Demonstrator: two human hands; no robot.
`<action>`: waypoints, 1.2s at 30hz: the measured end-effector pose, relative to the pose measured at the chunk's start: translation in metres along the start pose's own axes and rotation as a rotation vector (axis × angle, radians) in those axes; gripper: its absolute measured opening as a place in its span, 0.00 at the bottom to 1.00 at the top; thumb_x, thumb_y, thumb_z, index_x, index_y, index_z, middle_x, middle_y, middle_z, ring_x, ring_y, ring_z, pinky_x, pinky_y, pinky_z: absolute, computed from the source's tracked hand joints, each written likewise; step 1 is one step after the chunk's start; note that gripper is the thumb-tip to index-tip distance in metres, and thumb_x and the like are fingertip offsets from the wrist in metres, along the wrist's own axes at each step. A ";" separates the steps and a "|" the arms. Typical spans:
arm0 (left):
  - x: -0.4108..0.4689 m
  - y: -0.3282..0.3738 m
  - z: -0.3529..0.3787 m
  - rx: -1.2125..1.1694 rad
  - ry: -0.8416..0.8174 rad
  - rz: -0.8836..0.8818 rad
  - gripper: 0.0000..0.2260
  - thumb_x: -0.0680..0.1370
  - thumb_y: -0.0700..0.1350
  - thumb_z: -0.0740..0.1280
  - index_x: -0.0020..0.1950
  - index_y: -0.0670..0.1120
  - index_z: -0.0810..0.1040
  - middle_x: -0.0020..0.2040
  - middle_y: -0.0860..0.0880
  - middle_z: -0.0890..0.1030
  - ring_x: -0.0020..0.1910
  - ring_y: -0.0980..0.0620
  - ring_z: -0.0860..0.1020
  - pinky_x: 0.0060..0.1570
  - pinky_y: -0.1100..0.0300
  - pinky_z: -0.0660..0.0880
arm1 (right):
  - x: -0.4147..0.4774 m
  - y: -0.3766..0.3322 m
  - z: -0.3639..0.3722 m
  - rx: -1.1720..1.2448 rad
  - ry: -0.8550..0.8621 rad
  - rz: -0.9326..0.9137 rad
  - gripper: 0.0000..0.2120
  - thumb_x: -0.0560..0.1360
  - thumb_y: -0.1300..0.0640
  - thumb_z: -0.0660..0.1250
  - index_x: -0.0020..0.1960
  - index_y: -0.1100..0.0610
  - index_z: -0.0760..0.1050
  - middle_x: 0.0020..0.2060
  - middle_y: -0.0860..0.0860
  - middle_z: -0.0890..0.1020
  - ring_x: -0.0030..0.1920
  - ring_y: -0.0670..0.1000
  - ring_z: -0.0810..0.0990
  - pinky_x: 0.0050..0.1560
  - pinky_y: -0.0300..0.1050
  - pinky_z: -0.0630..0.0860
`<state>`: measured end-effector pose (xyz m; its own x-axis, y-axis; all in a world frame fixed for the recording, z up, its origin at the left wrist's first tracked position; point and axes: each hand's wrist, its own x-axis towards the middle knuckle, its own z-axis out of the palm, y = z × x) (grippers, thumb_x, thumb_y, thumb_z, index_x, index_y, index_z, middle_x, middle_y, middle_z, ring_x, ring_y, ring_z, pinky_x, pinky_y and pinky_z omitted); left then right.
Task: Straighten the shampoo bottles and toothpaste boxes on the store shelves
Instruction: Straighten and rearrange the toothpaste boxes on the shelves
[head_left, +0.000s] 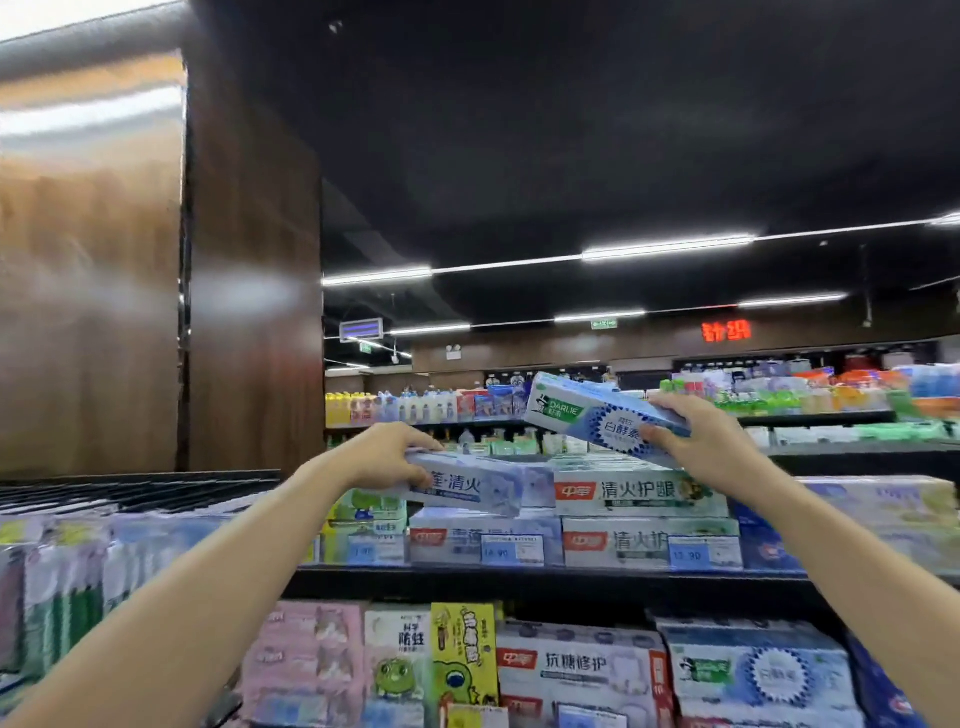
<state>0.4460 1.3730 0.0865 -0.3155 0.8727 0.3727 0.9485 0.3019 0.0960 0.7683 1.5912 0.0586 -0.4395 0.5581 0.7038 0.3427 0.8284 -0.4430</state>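
Gripping with the left hand (387, 457) the left end of a pale blue toothpaste box (467, 486), fingers curled over its top and thumb underneath, the box lying slightly tilted on the stack on the upper shelf (519, 577). Pinching with the right hand (696, 441) the right end of a blue-and-white Darlie box (587, 415), raised and slanted just above the green-and-white boxes (639, 493) in the same stack.

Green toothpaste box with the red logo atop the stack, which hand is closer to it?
Right. The right hand holds a blue Darlie box just above the green box; the left hand grips a pale box off to its left.
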 end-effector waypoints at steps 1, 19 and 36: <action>0.006 -0.002 0.005 -0.004 -0.010 0.020 0.25 0.75 0.53 0.73 0.71 0.53 0.75 0.72 0.54 0.74 0.70 0.53 0.71 0.71 0.53 0.66 | -0.001 -0.002 0.001 -0.004 0.006 0.006 0.25 0.78 0.46 0.69 0.72 0.53 0.71 0.64 0.51 0.78 0.59 0.52 0.76 0.58 0.50 0.75; 0.051 0.008 0.039 -0.103 -0.102 0.120 0.24 0.78 0.53 0.70 0.73 0.51 0.73 0.74 0.52 0.71 0.71 0.52 0.70 0.70 0.53 0.66 | -0.019 0.013 -0.014 -0.134 0.013 0.103 0.24 0.79 0.48 0.68 0.73 0.55 0.71 0.67 0.52 0.76 0.64 0.54 0.76 0.59 0.49 0.74; 0.052 0.022 0.061 0.039 -0.067 0.119 0.23 0.82 0.53 0.64 0.76 0.48 0.69 0.75 0.46 0.68 0.73 0.46 0.67 0.71 0.51 0.63 | -0.020 0.030 -0.018 -0.126 0.008 0.126 0.27 0.79 0.46 0.68 0.75 0.54 0.68 0.70 0.51 0.74 0.66 0.53 0.74 0.63 0.50 0.74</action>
<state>0.4486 1.4483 0.0519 -0.2037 0.9263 0.3170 0.9778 0.2088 0.0184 0.8020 1.6043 0.0413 -0.3800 0.6564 0.6517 0.4963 0.7393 -0.4552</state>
